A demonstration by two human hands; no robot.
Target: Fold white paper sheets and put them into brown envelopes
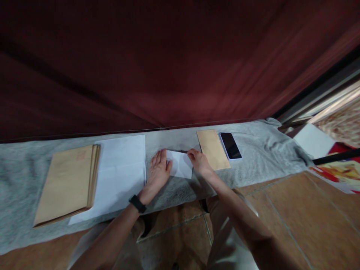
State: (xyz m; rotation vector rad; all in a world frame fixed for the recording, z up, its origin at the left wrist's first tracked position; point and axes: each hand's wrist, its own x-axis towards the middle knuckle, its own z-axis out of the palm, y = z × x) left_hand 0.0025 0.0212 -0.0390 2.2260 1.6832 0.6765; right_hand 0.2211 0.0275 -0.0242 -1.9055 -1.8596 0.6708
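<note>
- We see a grey cloth (253, 157) running across the middle of the frame, its far edge against a dark red curtain (168, 56), its near edge on the tiled floor (295, 210).
- A bare strip of cloth lies between the white sheet (123, 165) at centre left and the single brown envelope (213, 149) at centre right; our hands work in that gap.
- Far left, a stack of brown envelopes (67, 183) overlaps the white sheet.
- A phone (230, 145) lies just beside the single envelope, on its right.
- Our left hand (158, 170) lies flat, fingers spread out, pressing the left edge of a folded white paper (182, 165) at frame centre.
- Our right hand (198, 159) pinches that paper's upper right corner, fingers narrowed on it.
</note>
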